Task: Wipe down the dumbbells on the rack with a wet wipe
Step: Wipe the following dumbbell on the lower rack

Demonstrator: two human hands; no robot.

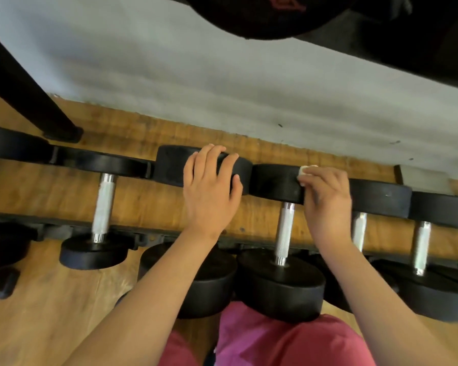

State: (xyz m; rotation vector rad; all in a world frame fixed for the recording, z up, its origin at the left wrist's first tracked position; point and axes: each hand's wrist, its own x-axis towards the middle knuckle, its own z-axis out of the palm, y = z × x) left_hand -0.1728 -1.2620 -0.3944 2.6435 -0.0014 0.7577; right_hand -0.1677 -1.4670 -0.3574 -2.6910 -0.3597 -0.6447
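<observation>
Head: L hand (209, 191) curled over dumbbell (173, 165), R hand (327, 198) pinches wipe (303, 170); black post (24, 93) far-left.

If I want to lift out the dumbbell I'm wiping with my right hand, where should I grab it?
Probably the knurled metal handle of that dumbbell, reached from above: it lies bare between two black heads too wide for fingers to wrap, and neighbours crowd both sides.
</observation>
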